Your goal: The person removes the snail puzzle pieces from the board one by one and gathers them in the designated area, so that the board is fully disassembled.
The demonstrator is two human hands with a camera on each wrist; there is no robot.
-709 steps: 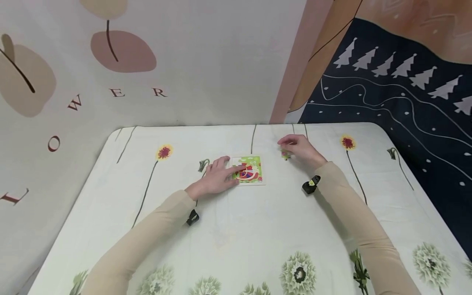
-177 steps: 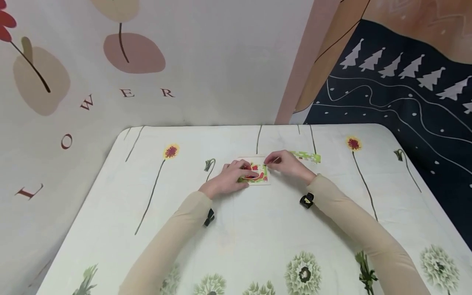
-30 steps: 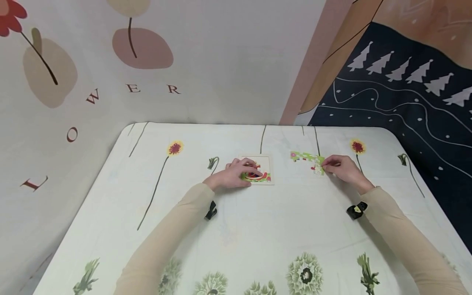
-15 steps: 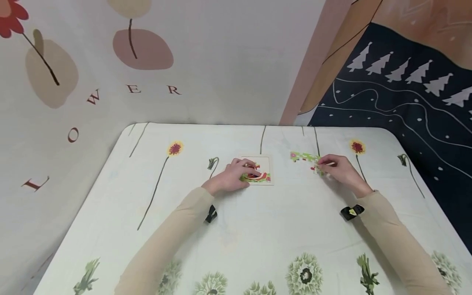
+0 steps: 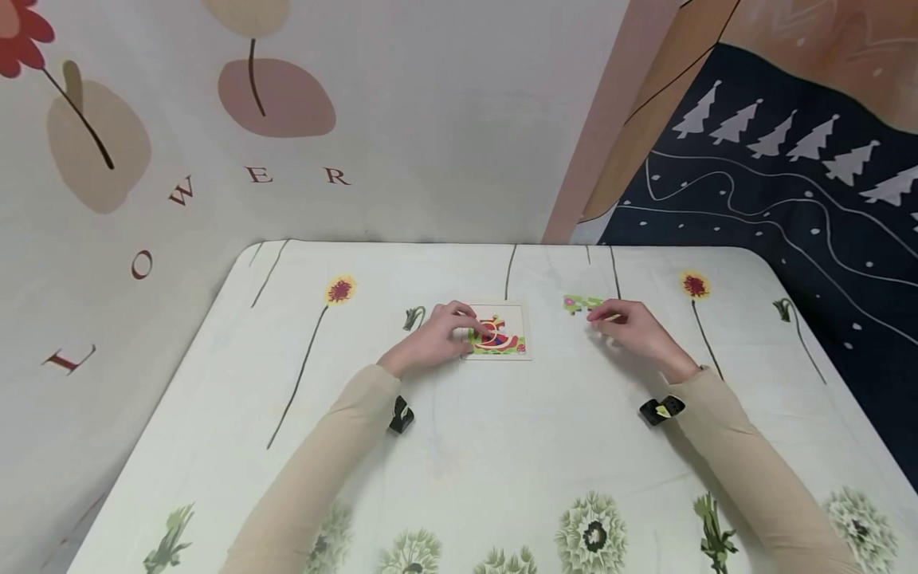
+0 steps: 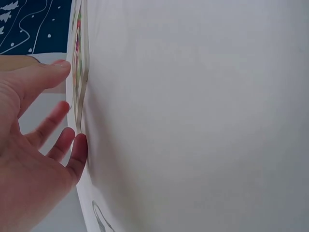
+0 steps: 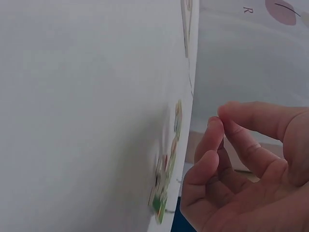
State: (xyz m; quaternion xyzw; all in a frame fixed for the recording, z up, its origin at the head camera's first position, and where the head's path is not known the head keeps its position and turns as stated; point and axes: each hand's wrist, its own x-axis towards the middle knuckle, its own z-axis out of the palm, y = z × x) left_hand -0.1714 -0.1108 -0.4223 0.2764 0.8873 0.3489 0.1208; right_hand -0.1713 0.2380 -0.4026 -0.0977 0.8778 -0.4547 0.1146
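Note:
A square jigsaw board lies on the cloth, its lower part filled with a red snail-like picture on green. My left hand is over its left side, thumb above the picture. In the left wrist view the left hand has its fingers spread at the board's edge. Loose green puzzle pieces lie right of the board, partly hidden by my right hand. In the right wrist view the right hand's thumb and fingertips meet above the pieces; whether something is between them is unclear.
A white flower-printed cloth covers the table. Its far edge meets a pale printed backdrop, with a dark tree-patterned cloth at the right. Black wrist cameras are worn near both hands.
Over the last second my right hand has moved left across the loose pieces. My left hand has shifted slightly left, uncovering more of the snail picture.

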